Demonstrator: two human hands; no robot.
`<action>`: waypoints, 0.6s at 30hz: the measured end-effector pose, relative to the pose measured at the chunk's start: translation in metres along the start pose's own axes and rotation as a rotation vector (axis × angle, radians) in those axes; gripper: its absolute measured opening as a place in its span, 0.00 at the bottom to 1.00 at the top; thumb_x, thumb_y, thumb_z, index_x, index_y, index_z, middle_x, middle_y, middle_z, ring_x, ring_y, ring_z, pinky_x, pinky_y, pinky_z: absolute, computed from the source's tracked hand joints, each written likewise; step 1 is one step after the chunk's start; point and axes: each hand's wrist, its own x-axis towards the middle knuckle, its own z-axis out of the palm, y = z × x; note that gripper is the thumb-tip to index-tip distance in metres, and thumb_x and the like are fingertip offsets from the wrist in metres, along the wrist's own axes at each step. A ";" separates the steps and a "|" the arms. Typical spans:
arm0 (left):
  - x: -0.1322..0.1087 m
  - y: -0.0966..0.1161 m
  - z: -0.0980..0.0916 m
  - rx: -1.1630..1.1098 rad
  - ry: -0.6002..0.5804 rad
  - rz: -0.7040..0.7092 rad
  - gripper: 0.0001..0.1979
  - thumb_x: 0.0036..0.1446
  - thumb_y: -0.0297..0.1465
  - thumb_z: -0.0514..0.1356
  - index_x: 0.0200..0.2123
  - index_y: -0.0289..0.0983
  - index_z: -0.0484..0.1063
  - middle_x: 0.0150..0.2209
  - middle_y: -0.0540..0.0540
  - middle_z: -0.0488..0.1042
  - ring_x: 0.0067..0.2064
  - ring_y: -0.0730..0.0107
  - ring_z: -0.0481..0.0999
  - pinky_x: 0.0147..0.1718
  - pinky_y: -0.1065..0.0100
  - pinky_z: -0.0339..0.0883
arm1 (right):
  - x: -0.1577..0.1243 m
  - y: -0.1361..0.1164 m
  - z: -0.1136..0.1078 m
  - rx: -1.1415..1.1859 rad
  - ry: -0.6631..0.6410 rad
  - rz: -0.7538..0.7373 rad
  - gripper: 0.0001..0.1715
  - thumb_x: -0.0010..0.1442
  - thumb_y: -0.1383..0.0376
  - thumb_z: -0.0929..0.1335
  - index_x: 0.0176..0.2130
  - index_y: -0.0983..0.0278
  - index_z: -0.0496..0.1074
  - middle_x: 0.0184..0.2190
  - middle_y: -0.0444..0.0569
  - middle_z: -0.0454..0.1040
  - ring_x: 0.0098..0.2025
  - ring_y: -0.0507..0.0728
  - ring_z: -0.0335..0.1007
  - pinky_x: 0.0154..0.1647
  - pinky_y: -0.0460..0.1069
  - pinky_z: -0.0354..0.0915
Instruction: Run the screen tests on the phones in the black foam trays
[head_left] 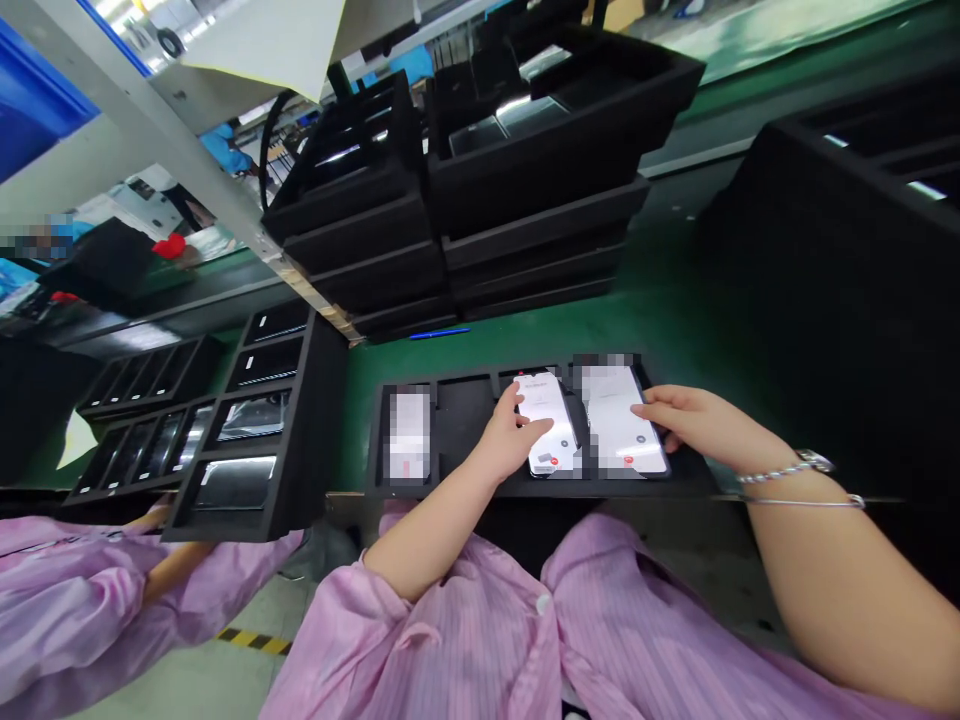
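In the head view, a black foam tray (461, 440) with several compartments lies at the table's front edge. My left hand (504, 440) grips a smartphone (546, 405) by its left side, the thumb resting over the lit white screen. A second smartphone (611, 405), also lit, is pinched at its right edge by my right hand (697, 422), thumb on top. Both phones are side by side over the tray's right part; whether they touch its bottom I cannot tell. A third phone (409, 430) with a bright screen lies in the leftmost compartment.
Stacked black trays (540, 200) stand behind on the green table (517, 325), a blue pen (439, 333) before them. Another black tray (289, 430) with dark phones is at left, beside a co-worker's pink sleeve (67, 590). A large dark stack (847, 270) rises at right.
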 end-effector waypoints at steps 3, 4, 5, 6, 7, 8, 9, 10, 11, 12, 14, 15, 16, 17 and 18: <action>-0.001 -0.002 0.004 0.048 0.039 0.108 0.41 0.52 0.33 0.69 0.68 0.45 0.59 0.71 0.38 0.56 0.66 0.50 0.63 0.66 0.49 0.56 | -0.002 0.000 0.003 0.017 0.020 -0.019 0.31 0.45 0.40 0.74 0.31 0.64 0.71 0.30 0.51 0.74 0.26 0.55 0.67 0.24 0.48 0.67; -0.002 -0.003 0.005 0.039 0.035 0.134 0.40 0.51 0.32 0.70 0.67 0.47 0.61 0.71 0.41 0.56 0.69 0.49 0.59 0.68 0.49 0.53 | -0.002 0.000 0.004 0.024 0.029 -0.026 0.32 0.44 0.39 0.75 0.30 0.64 0.71 0.30 0.51 0.74 0.26 0.55 0.67 0.24 0.48 0.67; -0.002 -0.004 0.006 0.006 0.026 0.143 0.40 0.49 0.32 0.70 0.65 0.48 0.63 0.71 0.43 0.56 0.71 0.49 0.56 0.69 0.48 0.50 | -0.003 -0.001 0.005 0.032 0.038 -0.031 0.33 0.44 0.39 0.75 0.30 0.64 0.71 0.30 0.50 0.73 0.26 0.55 0.67 0.23 0.47 0.66; -0.002 -0.005 0.006 -0.045 0.016 0.135 0.39 0.49 0.31 0.70 0.64 0.48 0.64 0.71 0.44 0.57 0.72 0.49 0.54 0.70 0.48 0.49 | -0.003 -0.001 0.005 0.039 0.046 -0.036 0.33 0.43 0.38 0.75 0.30 0.64 0.71 0.29 0.50 0.73 0.26 0.55 0.67 0.23 0.47 0.66; -0.002 -0.006 0.007 -0.105 0.010 0.114 0.38 0.49 0.30 0.70 0.63 0.48 0.64 0.70 0.43 0.59 0.73 0.50 0.53 0.69 0.48 0.51 | -0.003 -0.002 0.006 0.044 0.052 -0.037 0.34 0.43 0.38 0.75 0.31 0.64 0.71 0.29 0.50 0.73 0.25 0.54 0.66 0.23 0.47 0.66; -0.001 -0.006 0.007 -0.164 0.013 0.091 0.37 0.50 0.29 0.68 0.63 0.47 0.63 0.69 0.43 0.61 0.73 0.51 0.53 0.68 0.50 0.53 | -0.003 -0.003 0.006 0.049 0.056 -0.038 0.34 0.43 0.38 0.76 0.31 0.64 0.71 0.28 0.49 0.73 0.25 0.54 0.66 0.23 0.47 0.66; 0.000 -0.007 0.008 -0.207 0.029 0.082 0.37 0.51 0.29 0.67 0.64 0.47 0.61 0.68 0.42 0.62 0.73 0.53 0.54 0.67 0.51 0.56 | -0.003 -0.003 0.007 0.052 0.057 -0.038 0.35 0.43 0.37 0.76 0.31 0.64 0.71 0.28 0.49 0.72 0.25 0.54 0.66 0.22 0.47 0.66; 0.001 -0.008 0.009 -0.229 0.055 0.085 0.37 0.52 0.28 0.65 0.65 0.47 0.59 0.68 0.42 0.62 0.73 0.54 0.54 0.66 0.53 0.58 | -0.002 -0.004 0.007 0.053 0.056 -0.038 0.35 0.42 0.37 0.76 0.31 0.64 0.72 0.28 0.49 0.72 0.26 0.55 0.66 0.22 0.47 0.66; 0.003 -0.009 0.009 -0.236 0.083 0.093 0.38 0.53 0.28 0.64 0.66 0.46 0.57 0.68 0.41 0.62 0.73 0.55 0.53 0.66 0.53 0.58 | -0.001 -0.004 0.008 0.052 0.055 -0.038 0.35 0.42 0.37 0.76 0.31 0.64 0.72 0.28 0.49 0.72 0.26 0.55 0.67 0.22 0.47 0.66; 0.004 -0.010 0.010 -0.246 0.103 0.098 0.38 0.53 0.29 0.64 0.66 0.46 0.56 0.68 0.41 0.62 0.73 0.55 0.54 0.66 0.54 0.59 | -0.001 -0.004 0.009 0.048 0.054 -0.039 0.34 0.42 0.38 0.76 0.32 0.64 0.72 0.28 0.49 0.72 0.26 0.55 0.67 0.21 0.47 0.66; 0.009 -0.012 0.012 -0.264 0.090 0.099 0.37 0.52 0.29 0.65 0.64 0.44 0.58 0.67 0.39 0.64 0.71 0.54 0.59 0.65 0.53 0.60 | 0.001 -0.004 0.010 0.034 0.059 -0.041 0.33 0.43 0.39 0.75 0.33 0.63 0.72 0.29 0.49 0.73 0.27 0.55 0.67 0.21 0.47 0.66; 0.011 -0.013 0.013 -0.270 0.053 0.099 0.35 0.51 0.29 0.66 0.62 0.42 0.62 0.64 0.38 0.68 0.68 0.52 0.64 0.65 0.52 0.62 | 0.002 -0.004 0.011 0.025 0.064 -0.042 0.32 0.44 0.40 0.75 0.33 0.63 0.72 0.29 0.49 0.72 0.27 0.55 0.67 0.21 0.47 0.66; 0.014 -0.013 0.014 -0.273 0.004 0.099 0.33 0.49 0.28 0.67 0.60 0.40 0.65 0.60 0.37 0.73 0.64 0.52 0.70 0.63 0.51 0.64 | 0.003 -0.004 0.011 0.014 0.068 -0.043 0.30 0.44 0.41 0.74 0.33 0.63 0.72 0.29 0.49 0.72 0.27 0.55 0.66 0.21 0.47 0.66; 0.016 -0.011 0.014 -0.271 -0.044 0.101 0.31 0.48 0.28 0.68 0.56 0.38 0.68 0.55 0.36 0.76 0.60 0.51 0.74 0.62 0.49 0.65 | 0.003 -0.005 0.012 0.003 0.071 -0.047 0.29 0.45 0.42 0.74 0.32 0.63 0.72 0.28 0.49 0.71 0.27 0.55 0.66 0.21 0.47 0.66; 0.016 -0.009 0.014 -0.267 -0.080 0.105 0.29 0.46 0.27 0.69 0.53 0.36 0.70 0.51 0.37 0.79 0.55 0.51 0.78 0.61 0.48 0.66 | 0.003 -0.006 0.013 -0.008 0.073 -0.052 0.28 0.46 0.43 0.73 0.32 0.63 0.71 0.28 0.48 0.71 0.27 0.55 0.66 0.21 0.47 0.66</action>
